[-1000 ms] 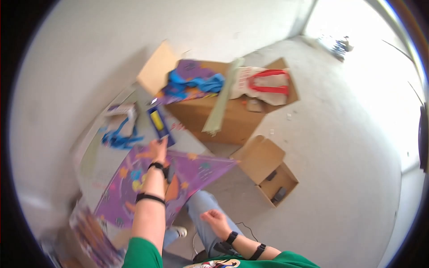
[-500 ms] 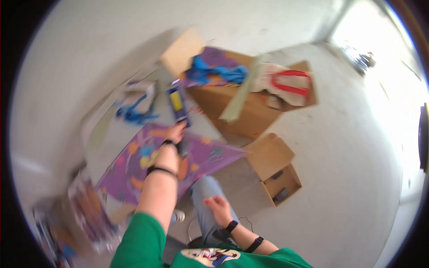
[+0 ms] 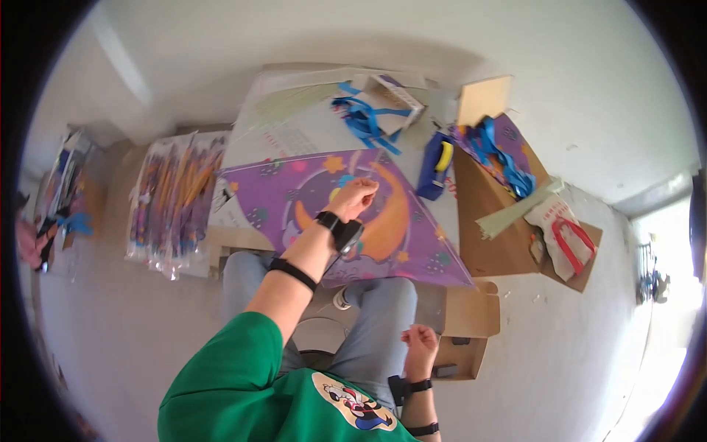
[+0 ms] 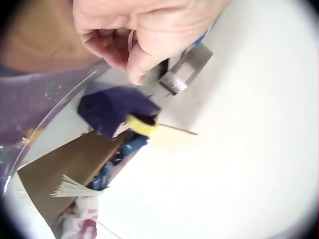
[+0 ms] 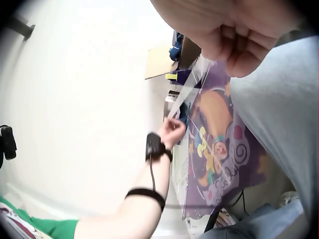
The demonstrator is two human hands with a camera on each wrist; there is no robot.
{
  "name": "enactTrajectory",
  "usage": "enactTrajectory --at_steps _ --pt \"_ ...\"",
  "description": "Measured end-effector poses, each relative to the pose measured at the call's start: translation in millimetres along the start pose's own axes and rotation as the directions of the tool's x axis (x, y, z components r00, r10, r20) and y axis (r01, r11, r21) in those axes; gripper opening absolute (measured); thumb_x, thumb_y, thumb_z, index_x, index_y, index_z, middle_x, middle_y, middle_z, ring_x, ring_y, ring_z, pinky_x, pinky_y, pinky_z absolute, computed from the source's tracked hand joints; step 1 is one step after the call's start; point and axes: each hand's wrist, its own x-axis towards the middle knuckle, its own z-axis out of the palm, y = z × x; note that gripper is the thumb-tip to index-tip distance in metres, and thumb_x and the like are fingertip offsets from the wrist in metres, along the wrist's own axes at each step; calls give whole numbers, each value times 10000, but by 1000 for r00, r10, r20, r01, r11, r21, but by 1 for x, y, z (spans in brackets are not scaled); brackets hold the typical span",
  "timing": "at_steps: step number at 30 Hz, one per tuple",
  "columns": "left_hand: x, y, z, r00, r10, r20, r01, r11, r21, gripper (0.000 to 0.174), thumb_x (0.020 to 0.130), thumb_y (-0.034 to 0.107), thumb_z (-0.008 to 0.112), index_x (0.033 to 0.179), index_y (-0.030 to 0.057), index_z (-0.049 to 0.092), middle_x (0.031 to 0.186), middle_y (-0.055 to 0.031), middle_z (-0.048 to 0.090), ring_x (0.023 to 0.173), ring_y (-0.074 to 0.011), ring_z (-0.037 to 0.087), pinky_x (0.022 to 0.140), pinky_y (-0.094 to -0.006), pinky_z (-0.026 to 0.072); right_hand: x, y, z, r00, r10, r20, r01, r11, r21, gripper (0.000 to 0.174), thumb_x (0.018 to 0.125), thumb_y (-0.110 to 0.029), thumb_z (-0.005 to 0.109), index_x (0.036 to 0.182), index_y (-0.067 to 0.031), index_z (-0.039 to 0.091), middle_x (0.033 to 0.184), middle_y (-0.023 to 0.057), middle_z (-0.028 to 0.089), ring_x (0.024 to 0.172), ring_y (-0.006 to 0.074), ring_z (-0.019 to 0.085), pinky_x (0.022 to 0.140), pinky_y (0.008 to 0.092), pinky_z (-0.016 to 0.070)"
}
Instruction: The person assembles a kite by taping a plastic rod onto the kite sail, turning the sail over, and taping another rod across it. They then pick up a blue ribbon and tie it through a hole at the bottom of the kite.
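Above the purple printed sheet (image 3: 283, 195), my left hand (image 3: 353, 197) has curled fingers and pinches a thin clear strip (image 5: 185, 97), which shows in the right wrist view. The blue tape dispenser (image 3: 434, 166) with its yellow part stands at the sheet's right side, apart from the hand; the left wrist view shows this dispenser (image 4: 112, 107) below the fingers. Over the right thigh, my right hand (image 3: 420, 352) hangs with loosely curled fingers. Its fingertips (image 5: 241, 64) show nothing plainly held, though the strip passes close by.
Blue ribbons (image 3: 361, 118) lie by a small box behind the sheet. To the right stand a large carton (image 3: 490, 228) with cloth and a bag, and a small open box (image 3: 471, 313). Packed bundles (image 3: 177, 199) lie at the left.
The head view has turned left. My left hand has come away from the blue dispenser to above the purple sheet, while my right hand stays near the thigh.
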Motion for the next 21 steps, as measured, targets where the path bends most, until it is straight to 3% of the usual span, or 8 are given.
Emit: enactTrajectory --at_steps 4,5,9,10,13,15,19,21 --pt "-107 54 -58 974 124 -191 -143 986 -84 79 906 103 662 874 107 590 776 18 580 698 -81 537 626 -218 429 44 -24 15 984 -8 179 49 973 -227 90 928 -51 607 975 19 639 792 58 636 691 134 612 649 262 508" --pt "-127 59 -74 950 163 -267 -196 976 -100 76 906 90 659 914 98 584 816 6 593 750 -93 560 675 -220 445 57 -33 26 976 -1 219 79 934 -348 111 931 -75 609 985 17 643 791 51 630 697 127 609 642 260 506" --pt "-186 86 -137 796 325 -510 -417 906 -73 169 905 59 653 1048 64 563 908 -27 621 858 -130 607 799 -242 481 113 -65 112 906 16 423 212 849 -485 118 903 -38 620 999 28 632 725 43 619 645 108 603 583 238 493" --pt "-191 87 -151 776 343 -530 -432 900 -50 246 908 52 647 1129 43 540 960 -41 627 891 -137 614 828 -256 490 125 -70 128 896 25 443 221 841 -494 118 903 -38 620 999 28 632 725 43 619 645 108 603 583 238 493" --pt "-196 100 -183 715 404 -571 -468 883 39 224 906 70 655 1111 38 571 966 -40 640 899 -134 617 836 -253 489 165 -80 177 882 53 468 257 779 -572 100 898 -42 623 978 18 625 730 39 620 646 98 598 565 229 481" --pt "-195 109 -205 675 418 -608 -488 871 57 201 902 84 664 1083 40 589 967 -39 648 895 -131 617 832 -253 489 193 -82 211 828 31 560 400 668 -628 73 893 -40 622 944 11 618 732 33 620 654 93 598 574 219 471" --pt "-180 121 -251 580 485 -655 -562 820 110 135 893 125 689 1002 66 638 936 -14 665 859 -105 613 793 -247 484 224 -89 287 747 80 660 339 808 -482 71 904 -68 613 897 3 607 739 31 616 639 89 562 613 216 461" --pt "-171 132 -260 573 435 -695 -526 845 95 134 891 132 693 1000 74 641 928 -4 665 849 -94 609 774 -239 477 259 -77 308 758 135 638 316 779 -541 95 917 -93 605 923 1 600 772 38 619 634 93 548 614 228 457"
